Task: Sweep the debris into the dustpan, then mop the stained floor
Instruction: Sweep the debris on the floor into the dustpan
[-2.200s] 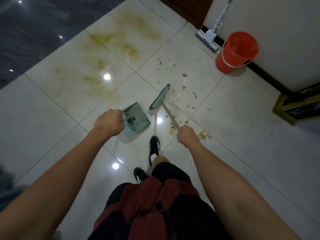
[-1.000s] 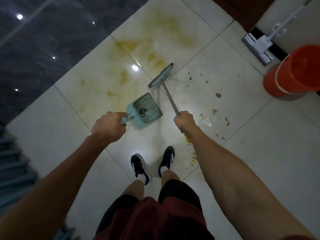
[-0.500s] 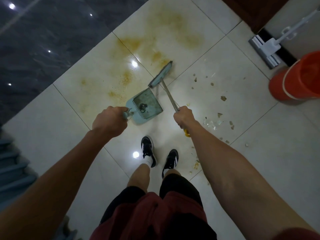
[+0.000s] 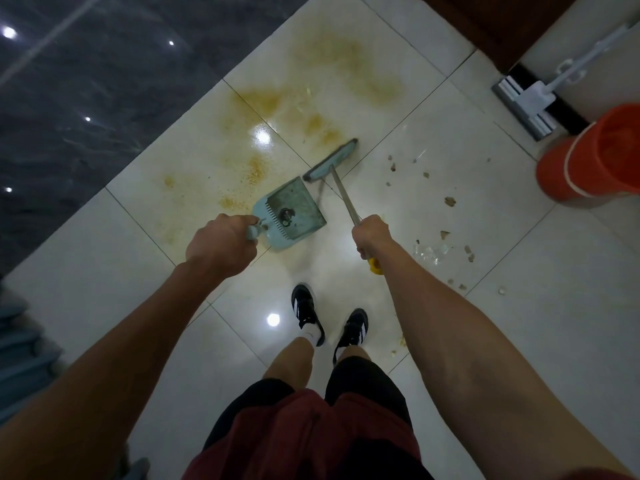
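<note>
My left hand (image 4: 221,242) grips the handle of a pale blue dustpan (image 4: 291,214), which is held low over the white tiles with a small dark clump inside. My right hand (image 4: 372,235) grips the metal shaft of a broom, whose blue head (image 4: 330,161) sits just beyond the pan's far edge. Scattered debris (image 4: 450,201) and clear shards (image 4: 429,251) lie on the floor to the right of the broom. Yellow-brown stains (image 4: 263,102) spread over the tiles beyond and left of the pan.
An orange bucket (image 4: 595,157) stands at the right edge. A flat white mop (image 4: 530,98) leans against the wall behind it. My two feet in black shoes (image 4: 306,311) stand just behind the pan. Dark marble flooring (image 4: 86,81) lies at the left, steps at the lower left.
I have stepped left, away from the debris. The dustpan and broom head moved together toward the stained tiles, and the broom head now sits just past the pan's mouth.
</note>
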The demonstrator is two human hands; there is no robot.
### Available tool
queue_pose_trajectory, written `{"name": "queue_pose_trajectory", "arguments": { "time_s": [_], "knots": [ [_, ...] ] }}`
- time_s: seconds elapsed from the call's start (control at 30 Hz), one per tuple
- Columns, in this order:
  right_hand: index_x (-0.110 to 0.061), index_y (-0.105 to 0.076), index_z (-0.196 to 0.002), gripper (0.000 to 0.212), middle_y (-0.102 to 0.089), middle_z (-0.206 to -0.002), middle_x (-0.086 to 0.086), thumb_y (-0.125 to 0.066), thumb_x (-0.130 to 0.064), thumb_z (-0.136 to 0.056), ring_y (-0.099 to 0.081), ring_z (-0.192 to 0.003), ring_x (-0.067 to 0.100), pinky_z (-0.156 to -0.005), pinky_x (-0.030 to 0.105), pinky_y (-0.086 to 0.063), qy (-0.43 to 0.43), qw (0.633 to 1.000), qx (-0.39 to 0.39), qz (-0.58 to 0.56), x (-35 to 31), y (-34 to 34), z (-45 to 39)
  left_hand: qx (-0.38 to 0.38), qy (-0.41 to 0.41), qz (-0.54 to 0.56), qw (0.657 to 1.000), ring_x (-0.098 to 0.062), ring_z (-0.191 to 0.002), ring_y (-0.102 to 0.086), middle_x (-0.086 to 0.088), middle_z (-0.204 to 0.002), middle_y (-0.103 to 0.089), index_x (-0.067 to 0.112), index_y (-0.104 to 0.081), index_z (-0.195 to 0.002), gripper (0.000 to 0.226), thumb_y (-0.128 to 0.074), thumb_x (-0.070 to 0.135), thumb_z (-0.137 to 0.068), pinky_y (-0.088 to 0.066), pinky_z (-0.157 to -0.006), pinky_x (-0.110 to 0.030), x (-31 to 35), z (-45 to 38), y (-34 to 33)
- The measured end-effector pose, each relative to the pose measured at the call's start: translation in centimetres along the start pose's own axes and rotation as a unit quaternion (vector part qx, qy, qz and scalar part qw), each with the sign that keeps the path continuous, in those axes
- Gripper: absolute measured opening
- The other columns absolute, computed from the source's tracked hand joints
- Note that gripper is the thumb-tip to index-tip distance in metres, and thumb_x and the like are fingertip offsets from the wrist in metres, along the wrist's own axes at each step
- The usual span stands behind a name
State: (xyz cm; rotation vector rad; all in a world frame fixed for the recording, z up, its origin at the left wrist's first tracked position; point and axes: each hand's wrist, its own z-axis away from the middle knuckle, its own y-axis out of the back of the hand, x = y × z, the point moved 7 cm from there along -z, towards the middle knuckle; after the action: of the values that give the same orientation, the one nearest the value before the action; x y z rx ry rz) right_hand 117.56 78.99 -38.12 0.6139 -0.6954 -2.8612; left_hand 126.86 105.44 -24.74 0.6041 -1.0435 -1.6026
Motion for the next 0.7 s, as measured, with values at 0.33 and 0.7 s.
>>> {"name": "queue_pose_trajectory", "arguments": {
  "time_s": [0.33, 0.7],
  "knots": [
    [0.004, -0.061, -0.108, 0.023, -0.068, -0.077, 0.019, -0.049, -0.004, -0.091, -0.060, -0.052, 0.025, -0.050, 0.031, -0.054, -0.066, 0.996, 0.014, -0.061, 9.1, 2.7, 4.3, 0.001, -0.013, -0.010, 1.000, -0.031, -0.079, -0.063, -0.010, -0.097, -0.066, 0.032, -0.064, -0.121, 0.031, -0.059, 0.028, -0.091, -0.053, -0.068, -0.036, 3.4, 3.5, -0.9],
    [0.007, -0.063, -0.103, 0.019, -0.067, -0.075, 0.019, -0.052, -0.004, -0.092, -0.061, -0.049, 0.024, -0.044, 0.030, -0.054, -0.108, 0.993, 0.029, -0.042, 21.3, 7.0, 8.9, -0.021, -0.057, -0.025, 0.998, -0.031, -0.078, -0.062, -0.006, -0.088, -0.064, 0.029, -0.068, -0.103, 0.021, -0.058, 0.019, -0.088, -0.053, -0.065, -0.034, 11.8, 6.8, -3.1]
  ]
}}
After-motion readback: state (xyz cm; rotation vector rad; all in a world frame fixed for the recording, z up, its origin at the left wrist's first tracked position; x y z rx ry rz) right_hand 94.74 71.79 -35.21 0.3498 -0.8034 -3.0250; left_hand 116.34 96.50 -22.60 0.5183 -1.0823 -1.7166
